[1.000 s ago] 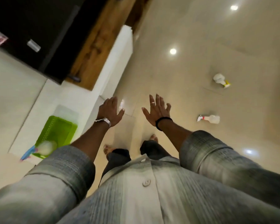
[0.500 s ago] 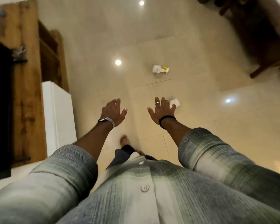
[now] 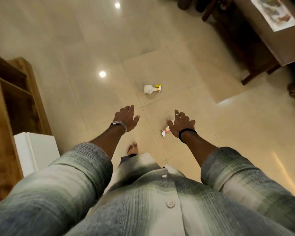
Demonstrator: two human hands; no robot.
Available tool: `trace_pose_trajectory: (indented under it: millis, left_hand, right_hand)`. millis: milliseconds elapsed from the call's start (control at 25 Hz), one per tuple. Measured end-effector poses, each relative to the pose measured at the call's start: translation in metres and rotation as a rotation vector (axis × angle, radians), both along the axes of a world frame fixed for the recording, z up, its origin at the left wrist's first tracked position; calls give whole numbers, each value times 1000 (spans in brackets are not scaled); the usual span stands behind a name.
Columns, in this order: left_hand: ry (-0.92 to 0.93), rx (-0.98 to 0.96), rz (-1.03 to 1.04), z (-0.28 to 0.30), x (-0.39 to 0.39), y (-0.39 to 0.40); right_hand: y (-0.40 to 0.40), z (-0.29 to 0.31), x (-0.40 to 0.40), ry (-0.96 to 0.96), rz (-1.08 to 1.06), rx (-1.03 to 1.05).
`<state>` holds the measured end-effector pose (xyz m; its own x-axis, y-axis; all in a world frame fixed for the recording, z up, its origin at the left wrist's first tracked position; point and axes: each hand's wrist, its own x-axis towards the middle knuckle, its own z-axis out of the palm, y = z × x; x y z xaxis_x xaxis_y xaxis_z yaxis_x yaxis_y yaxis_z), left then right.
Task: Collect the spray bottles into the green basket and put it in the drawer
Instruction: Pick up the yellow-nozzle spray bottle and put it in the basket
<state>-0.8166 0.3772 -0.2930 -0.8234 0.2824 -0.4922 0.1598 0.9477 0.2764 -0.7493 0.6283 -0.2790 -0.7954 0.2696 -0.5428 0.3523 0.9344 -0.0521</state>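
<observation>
Both hands are extended forward over the tiled floor (image 3: 160, 48), palms down, fingers spread. The left hand (image 3: 127, 120) is open and holds nothing; a metal watch (image 3: 119, 124) sits on its wrist. The right hand (image 3: 181, 122) is likewise open and empty, with a ring (image 3: 177, 115) on one finger and a black band (image 3: 186, 133) on the wrist.

Two spray bottles lie on their sides on the floor. The far bottle (image 3: 151, 89) is white with a yellow trigger head and rests on a tile ahead of the hands, well apart from both. The near bottle (image 3: 165, 131) has a white and red nozzle end; most of its body is hidden behind the right hand, so only the nozzle end shows, at the thumb side of that hand. Contact between the hand and this bottle cannot be determined.

The green basket and the drawer are not in view.

A bare foot (image 3: 132, 149) stands on the floor between the forearms. Rolled striped sleeves (image 3: 85, 167) cover the upper arms, and a buttoned shirt (image 3: 160, 201) fills the lower edge of the view. A wooden shelf unit (image 3: 19, 92) stands along the left edge of the floor, with a white cabinet (image 3: 36, 150) just beside it. A dark wooden table (image 3: 262, 40) occupies the far right corner.
</observation>
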Motion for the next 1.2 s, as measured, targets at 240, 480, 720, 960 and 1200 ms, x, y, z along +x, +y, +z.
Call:
trace_pose_trajectory:
  millis: [240,480,720,960,1200]
  left_hand:
    - [-27,-15,-99,-13,-106,12]
    - [-59,-57,-124,-39,-184,31]
    - [-123,-133,-102,-79,-265,61]
    - [-149,-143,-196,-189,-360,111]
    - [-76,-146,-355,-354,-450,144]
  right_hand:
    - [-8,-8,-89,0,-15,-22]
    - [10,-41,-177,-24,-15,-57]
    - [45,-97,-277,-50,-111,-145]
    - [83,-214,-356,-98,-259,-168]
    - [91,-376,-410,-151,-293,-137]
